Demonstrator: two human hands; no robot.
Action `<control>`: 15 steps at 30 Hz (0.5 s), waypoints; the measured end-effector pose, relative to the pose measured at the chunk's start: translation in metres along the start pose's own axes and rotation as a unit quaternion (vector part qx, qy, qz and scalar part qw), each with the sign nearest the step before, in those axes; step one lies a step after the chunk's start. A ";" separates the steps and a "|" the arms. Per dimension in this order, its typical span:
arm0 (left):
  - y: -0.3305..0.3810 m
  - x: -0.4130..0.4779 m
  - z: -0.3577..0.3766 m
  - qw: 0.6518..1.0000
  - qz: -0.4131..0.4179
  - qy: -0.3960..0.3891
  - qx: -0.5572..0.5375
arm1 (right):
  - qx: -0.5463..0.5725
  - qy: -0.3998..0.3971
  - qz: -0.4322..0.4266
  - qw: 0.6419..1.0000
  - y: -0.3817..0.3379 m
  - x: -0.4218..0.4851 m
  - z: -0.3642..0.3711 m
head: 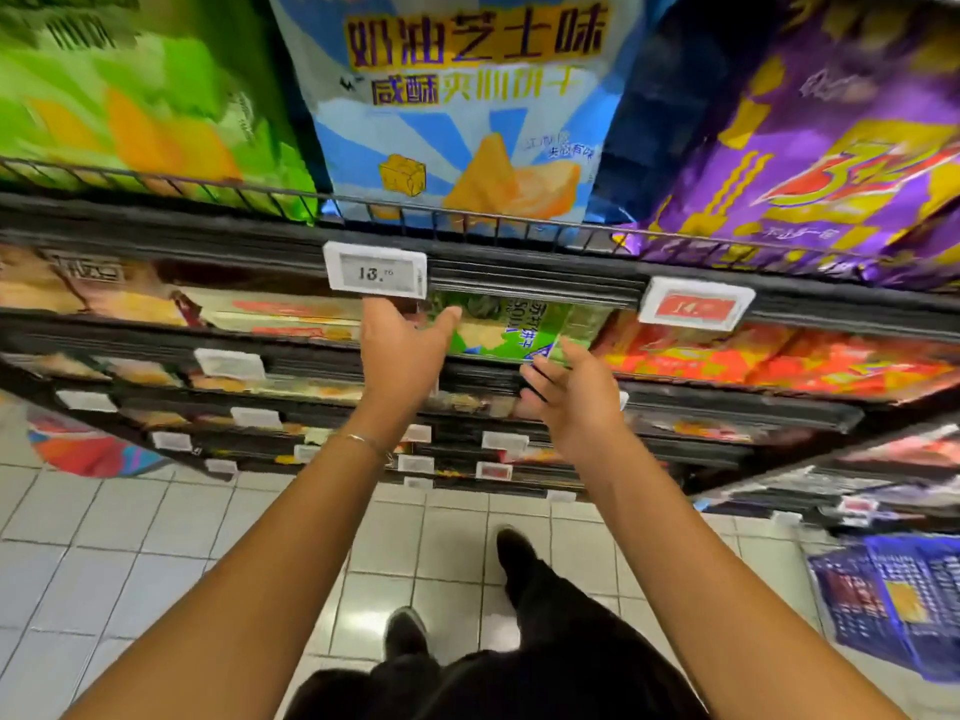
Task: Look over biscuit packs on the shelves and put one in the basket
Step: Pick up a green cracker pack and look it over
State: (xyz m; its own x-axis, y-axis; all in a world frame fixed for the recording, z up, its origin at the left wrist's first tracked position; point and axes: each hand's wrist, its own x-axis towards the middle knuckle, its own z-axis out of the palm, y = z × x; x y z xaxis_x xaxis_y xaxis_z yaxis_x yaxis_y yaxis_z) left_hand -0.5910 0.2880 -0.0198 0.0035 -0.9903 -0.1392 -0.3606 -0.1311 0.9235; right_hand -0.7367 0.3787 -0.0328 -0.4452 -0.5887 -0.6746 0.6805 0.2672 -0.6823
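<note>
White tiles (156,537) run under dark shelves (208,226) crammed with biscuit packs. Our left hand (400,350) reaches toward 12 o'clock, fingers loose and spread, holding nothing. Its thumb is at the left edge of the green pack (498,332), which lies on the shelf just under the white tag (375,267). Our right hand (574,402) is likewise released, fingertips by the pack's right corner; whether either hand touches it we cannot tell. At 4 o'clock, low and blurred, is the blue basket (893,600), well apart from the pack.
</note>
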 end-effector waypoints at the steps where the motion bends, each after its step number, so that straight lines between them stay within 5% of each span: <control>1: -0.001 0.001 -0.002 1.000 0.006 -0.015 0.009 | 0.002 0.009 -0.007 1.000 -0.001 -0.001 -0.003; 6: -0.005 0.003 -0.012 0.992 0.073 0.000 0.105 | -0.002 0.043 -0.041 0.998 0.003 -0.011 -0.018; 15: 0.009 0.008 -0.014 0.995 0.058 -0.050 0.060 | -0.050 0.020 -0.061 0.997 -0.006 -0.016 -0.028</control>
State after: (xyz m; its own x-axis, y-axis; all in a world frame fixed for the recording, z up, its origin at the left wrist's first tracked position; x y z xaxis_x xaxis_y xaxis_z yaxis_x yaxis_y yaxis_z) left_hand -0.5812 0.2783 -0.0075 -0.1342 -0.9881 -0.0745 -0.4619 -0.0042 0.8869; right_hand -0.7498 0.4076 -0.0262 -0.5452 -0.5905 -0.5950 0.5593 0.2724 -0.7829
